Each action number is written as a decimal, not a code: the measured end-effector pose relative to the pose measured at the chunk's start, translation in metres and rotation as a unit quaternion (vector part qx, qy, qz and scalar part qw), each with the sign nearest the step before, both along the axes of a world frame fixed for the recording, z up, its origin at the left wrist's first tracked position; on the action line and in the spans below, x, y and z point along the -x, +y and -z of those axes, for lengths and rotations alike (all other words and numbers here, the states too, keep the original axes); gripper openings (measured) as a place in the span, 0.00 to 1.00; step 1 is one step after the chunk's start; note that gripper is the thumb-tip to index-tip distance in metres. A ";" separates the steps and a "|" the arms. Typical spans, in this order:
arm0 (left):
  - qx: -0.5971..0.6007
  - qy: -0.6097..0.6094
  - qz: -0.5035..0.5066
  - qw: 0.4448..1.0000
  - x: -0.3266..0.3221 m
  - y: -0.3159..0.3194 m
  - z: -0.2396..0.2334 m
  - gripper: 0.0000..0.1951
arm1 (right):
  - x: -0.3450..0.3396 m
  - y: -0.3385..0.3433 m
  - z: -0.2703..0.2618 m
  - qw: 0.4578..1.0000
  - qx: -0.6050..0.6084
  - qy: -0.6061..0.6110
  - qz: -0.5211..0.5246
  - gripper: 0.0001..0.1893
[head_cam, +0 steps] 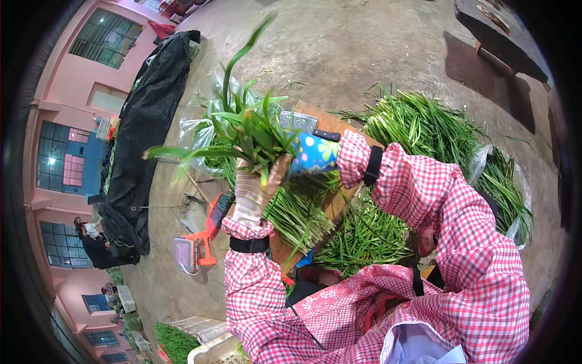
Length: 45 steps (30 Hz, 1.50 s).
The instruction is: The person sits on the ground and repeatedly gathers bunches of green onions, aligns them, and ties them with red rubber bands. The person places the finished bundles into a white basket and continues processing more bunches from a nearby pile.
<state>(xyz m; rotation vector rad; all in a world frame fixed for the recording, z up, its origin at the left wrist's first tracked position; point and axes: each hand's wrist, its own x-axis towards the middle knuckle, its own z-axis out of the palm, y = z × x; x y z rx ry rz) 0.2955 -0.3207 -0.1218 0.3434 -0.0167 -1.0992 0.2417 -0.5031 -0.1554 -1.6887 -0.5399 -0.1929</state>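
Note:
My left hand (253, 184), in a striped glove, and my right hand (279, 172), with a blue flowered cuff at the wrist, are together around a bunch of broad green leaves (254, 132). The leaf ends spread away from me; one long leaf sticks up and others hang left, blurred. Most of my fingers are hidden behind the leaves. Below my hands, a bundle of thin green stalks (302, 218) lies on a wooden board (336, 204). Just beyond my right wrist, a cleaver (298, 122) with a black handle rests on the board's far part.
Heaps of long green stalks lie on the floor to the right (423, 127) and below the board (363, 236). Clear plastic (195, 132) is at the left, near an orange stool (207, 243). A crate (218, 350) stands near my left elbow. A person (97, 245) is far left.

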 end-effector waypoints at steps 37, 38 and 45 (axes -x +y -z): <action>-0.140 -0.255 -0.439 0.850 0.342 0.286 -0.007 0.18 | 0.229 0.088 0.151 0.866 0.472 0.122 -0.111 0.19; -0.162 -0.260 -0.489 0.817 0.345 0.286 -0.006 0.17 | 0.227 0.085 0.152 0.869 0.471 0.102 -0.111 0.20; -0.126 -0.277 -0.487 0.819 0.348 0.280 -0.004 0.15 | 0.214 0.073 0.173 0.829 0.535 0.128 -0.102 0.18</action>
